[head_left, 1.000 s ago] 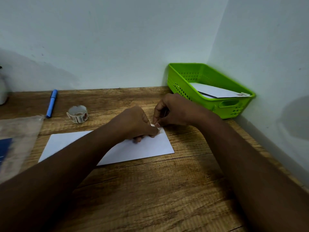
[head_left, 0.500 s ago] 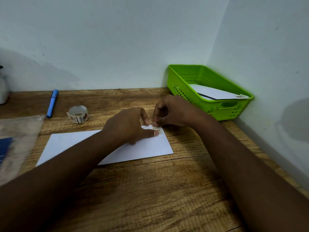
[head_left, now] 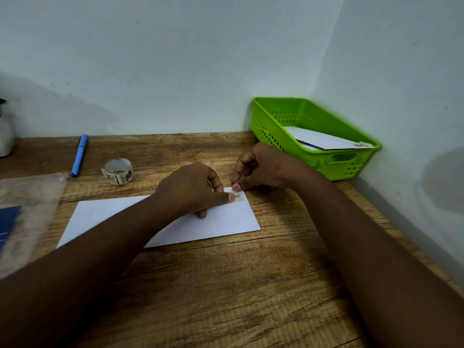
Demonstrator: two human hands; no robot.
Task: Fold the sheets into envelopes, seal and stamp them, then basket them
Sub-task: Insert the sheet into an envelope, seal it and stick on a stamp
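Nearest the camera, two bare forearms reach forward over a wooden table [head_left: 238,285] with a strong brown grain and dark streaks running across it. Beyond them a white envelope [head_left: 226,222] lies flat on the wood, its long edge slanting slightly, the left forearm crossing over its middle. The left hand [head_left: 193,189] rests on the envelope with its fingers curled under and its thumb stretched out, pressing down on a small printed stamp [head_left: 238,196] at the envelope's far right corner. The right hand [head_left: 258,168] sits just behind that corner, fingers bent, with a fingertip touching the envelope's top edge beside the stamp; whether it pinches anything cannot be told.

At the left edge lies a crinkled clear plastic packet [head_left: 27,212] with something dark blue inside. Farther back, left of the hands, a small roll of stamps [head_left: 118,171] stands on the wood, and beyond it a blue pen [head_left: 79,154] lies pointing toward the wall. A white object [head_left: 5,139] is cut off at the far left edge.

In the far right corner, where two pale bluish-white walls [head_left: 175,64] meet, a bright green plastic basket [head_left: 341,162] with perforated sides stands against both walls. Inside it a finished envelope [head_left: 324,140] leans, with a stamp at its right corner.
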